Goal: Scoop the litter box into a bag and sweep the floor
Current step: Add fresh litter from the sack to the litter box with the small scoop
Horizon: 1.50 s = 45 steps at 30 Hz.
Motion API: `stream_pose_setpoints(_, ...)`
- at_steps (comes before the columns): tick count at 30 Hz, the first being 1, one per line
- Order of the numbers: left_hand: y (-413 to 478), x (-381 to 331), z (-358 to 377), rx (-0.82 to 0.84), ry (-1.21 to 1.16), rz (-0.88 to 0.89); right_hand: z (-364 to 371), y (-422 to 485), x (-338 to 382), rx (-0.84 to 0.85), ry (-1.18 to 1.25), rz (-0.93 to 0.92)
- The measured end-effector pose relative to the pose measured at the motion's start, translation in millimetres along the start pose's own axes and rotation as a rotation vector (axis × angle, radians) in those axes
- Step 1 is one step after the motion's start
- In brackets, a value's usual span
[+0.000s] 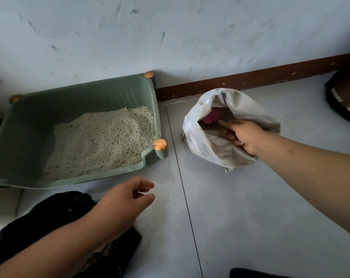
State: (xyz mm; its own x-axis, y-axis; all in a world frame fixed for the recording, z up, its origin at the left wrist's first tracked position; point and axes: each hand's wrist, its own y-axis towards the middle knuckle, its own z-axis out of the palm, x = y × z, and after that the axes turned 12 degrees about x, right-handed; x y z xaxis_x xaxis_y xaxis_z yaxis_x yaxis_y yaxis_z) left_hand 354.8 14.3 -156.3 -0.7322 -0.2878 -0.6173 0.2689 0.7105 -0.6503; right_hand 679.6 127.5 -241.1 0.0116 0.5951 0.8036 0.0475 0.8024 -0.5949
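Grey tile floor (240, 197) against a scuffed wall. Green litter box (29, 137) at 10 o'clock. Left hand (124, 199) loosely open, empty, just below it. Right hand (244, 135) at 2 o'clock, inside the white bag (198, 137), gripping a wooden-handled scoop (224, 125).

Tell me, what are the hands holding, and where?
The right hand grips a scoop by its wooden handle, inside the bag. The left hand holds nothing.
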Motion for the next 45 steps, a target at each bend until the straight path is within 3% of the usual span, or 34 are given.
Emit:
stream_pose_setpoints(5, -3.9, -2.7, 1.0, 0.006, 0.007, 0.024, -12.9, -28.2, -11.2, 0.045, 0.173, -0.057)
stream_pose_setpoints(17, -15.0, -16.6, 5.8, 0.028, 0.137, 0.123, -35.2, -119.9, -45.8, 0.078, 0.300, -0.069)
stream_pose_setpoints(27, -19.1, -20.2, 5.3, 0.043, 0.150, 0.149, -35.9, -134.9, -41.0, 0.072, 0.310, -0.035)
stream_pose_setpoints(30, -20.9, -16.6, 3.4, 0.015, 0.130, 0.131, -31.8, -131.8, -30.5, 0.043, 0.170, -0.037)
stream_pose_setpoints(34, -19.0, -15.7, 2.1, 0.008, 0.121, 0.121, -23.1, -105.9, -7.4, -0.044, -0.224, -0.054)
stream_pose_setpoints(38, -15.6, -15.9, 2.1, 0.008, 0.096, 0.095, -11.8, -62.3, 12.0, -0.157, -0.881, -0.037)
stream_pose_setpoints(40, -14.6, -14.5, 0.5, 0.006, 0.083, 0.084, -2.1, -44.2, 18.9, -0.174, -1.072, 0.001)
stream_pose_setpoints(42, -15.3, -13.0, -2.2, -0.001, 0.079, 0.075, 5.1, -30.4, 25.1, -0.166, -1.159, 0.000)
stream_pose_setpoints(45, -15.8, -9.1, -6.9, -0.023, 0.054, 0.051, 5.9, -16.3, 42.0, -0.117, -1.098, -0.016)
